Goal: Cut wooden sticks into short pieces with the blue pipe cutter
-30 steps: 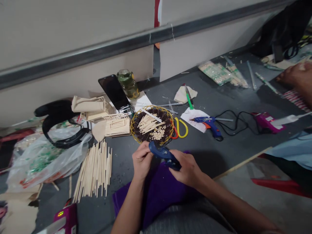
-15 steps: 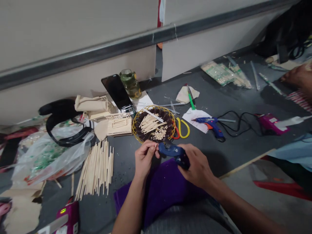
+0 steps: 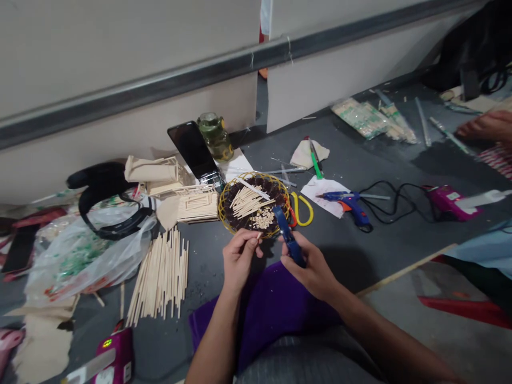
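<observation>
My right hand (image 3: 310, 266) grips a blue cutting tool (image 3: 288, 237) with its head raised over the near rim of a round yellow wire basket (image 3: 224, 210). The basket holds short wooden sticks and small cut pieces. My left hand (image 3: 239, 258) is pinched on a small wooden stick piece just in front of the basket. Both hands hover above a purple cloth (image 3: 264, 312) on my lap.
A pile of long wooden sticks (image 3: 162, 274) lies left of my hands. A phone (image 3: 194, 149), a glass jar (image 3: 214, 136), a stick model (image 3: 192, 205), yellow-handled scissors (image 3: 302, 209), a blue glue gun (image 3: 348, 202) with cable and plastic bags lie around. Another person's hand (image 3: 486, 128) is at far right.
My right hand turned the blue tool from lying across to pointing up toward the basket. My left hand let go of its tip and now pinches a small stick piece.
</observation>
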Action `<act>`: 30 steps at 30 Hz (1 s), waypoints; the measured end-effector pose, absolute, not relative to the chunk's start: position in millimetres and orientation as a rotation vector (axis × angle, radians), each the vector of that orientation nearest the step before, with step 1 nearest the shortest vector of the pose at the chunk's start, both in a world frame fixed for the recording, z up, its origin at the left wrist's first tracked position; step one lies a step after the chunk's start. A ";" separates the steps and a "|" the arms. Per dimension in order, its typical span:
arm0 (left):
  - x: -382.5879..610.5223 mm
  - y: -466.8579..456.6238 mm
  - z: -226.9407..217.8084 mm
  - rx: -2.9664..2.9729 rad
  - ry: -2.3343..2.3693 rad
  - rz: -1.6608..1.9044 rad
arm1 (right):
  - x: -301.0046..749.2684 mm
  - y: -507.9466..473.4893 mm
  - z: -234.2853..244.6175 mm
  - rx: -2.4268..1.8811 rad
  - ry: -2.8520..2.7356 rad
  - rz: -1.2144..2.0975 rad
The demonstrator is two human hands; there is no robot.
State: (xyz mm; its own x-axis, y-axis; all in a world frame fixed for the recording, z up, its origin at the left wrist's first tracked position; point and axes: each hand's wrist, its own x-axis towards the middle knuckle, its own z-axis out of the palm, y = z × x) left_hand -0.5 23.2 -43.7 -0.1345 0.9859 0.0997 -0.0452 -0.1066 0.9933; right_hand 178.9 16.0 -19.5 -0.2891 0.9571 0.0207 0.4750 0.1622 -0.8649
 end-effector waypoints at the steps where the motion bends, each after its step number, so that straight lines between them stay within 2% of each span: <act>1: -0.1 23.3 -43.4 1.163 1.232 1.401 | 179.8 15.1 -20.0 -1.348 -1.859 1.031; 6: 0.5 21.4 -35.1 1.090 1.246 1.374 | 180.9 8.8 -33.5 -1.302 -2.035 0.630; 9: -0.4 19.6 -30.5 1.052 1.200 1.372 | 180.1 6.7 -39.1 -1.335 -2.123 0.529; 30: -3.5 22.1 -15.1 1.337 1.337 1.280 | 174.2 13.4 -37.3 -1.271 -2.114 0.705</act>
State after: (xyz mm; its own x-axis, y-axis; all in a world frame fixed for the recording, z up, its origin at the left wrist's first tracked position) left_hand -3.5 22.1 -15.1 -0.0867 0.9913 0.0993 0.1425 -0.0863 0.9860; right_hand 174.2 13.4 -37.3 -0.3872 0.9002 0.1992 0.6006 0.4102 -0.6863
